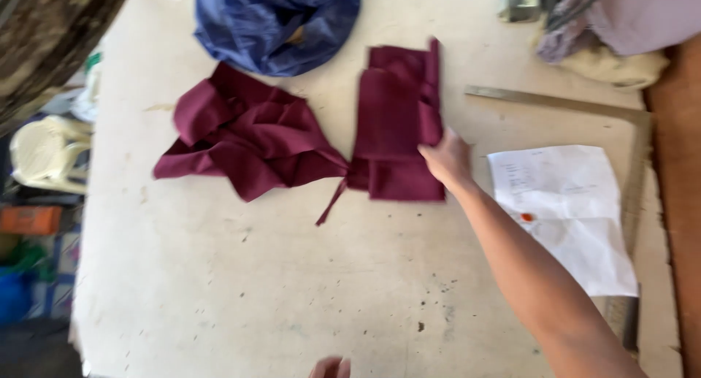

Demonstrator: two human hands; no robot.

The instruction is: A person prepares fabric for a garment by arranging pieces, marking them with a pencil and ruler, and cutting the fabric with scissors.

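maroon cloth [398, 122], folded stack, beside crumpled part
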